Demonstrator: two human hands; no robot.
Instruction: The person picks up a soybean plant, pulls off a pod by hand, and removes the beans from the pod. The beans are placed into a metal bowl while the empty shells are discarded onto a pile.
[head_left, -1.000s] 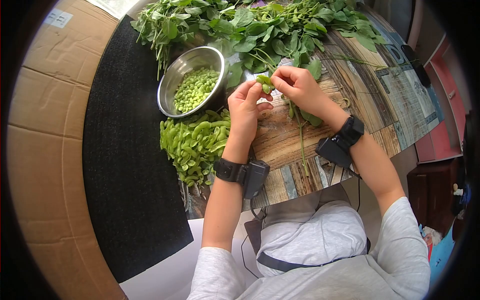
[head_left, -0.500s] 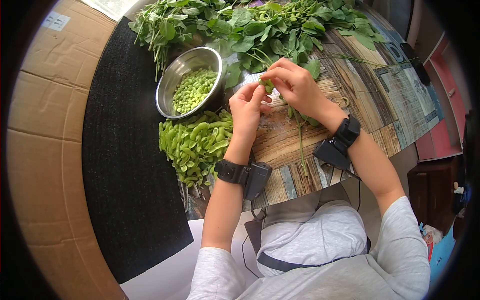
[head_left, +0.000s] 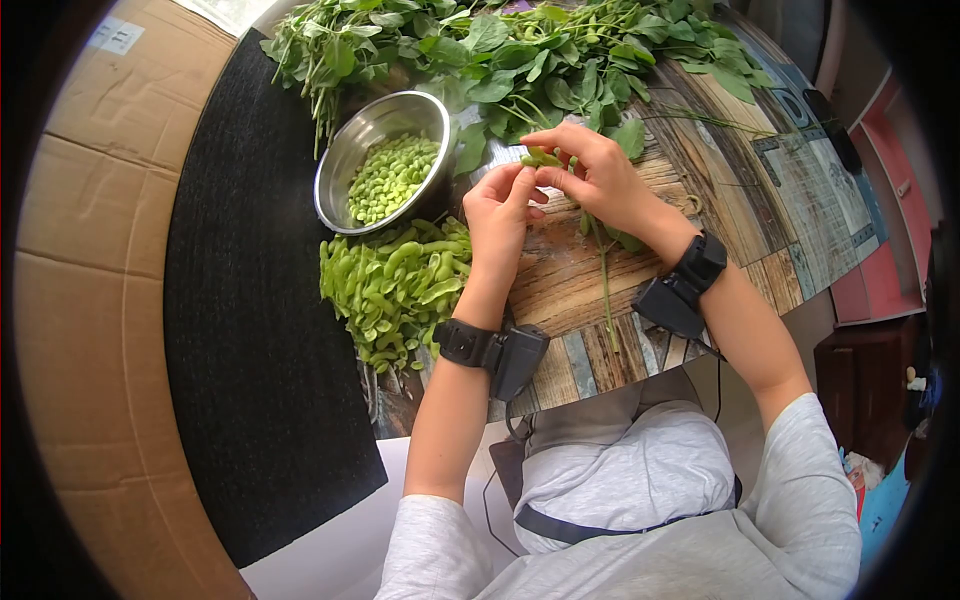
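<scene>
Above the wooden-patterned table, a green soybean pod (head_left: 540,157) is pinched between my two hands. My left hand (head_left: 496,205) grips its near end with thumb and forefinger. The fingers of my right hand (head_left: 602,180) are closed around its other side, partly covering it. Left of my hands sits a metal bowl (head_left: 334,208) with shelled green soybeans (head_left: 390,178) in it. A heap of opened pods (head_left: 390,285) lies just below the bowl, beside my left wrist. Under my right hand is a leafy stem (head_left: 606,285), its top hidden by the hand.
Leafy soybean plants (head_left: 560,75) are piled along the far side of the table (head_left: 560,290). A black mat (head_left: 260,300) and a cardboard sheet (head_left: 100,280) lie to the left. A black device is strapped on each wrist.
My right hand's fingers have shifted on the pod, which now lies more level and shows more of its length. My left hand has barely moved.
</scene>
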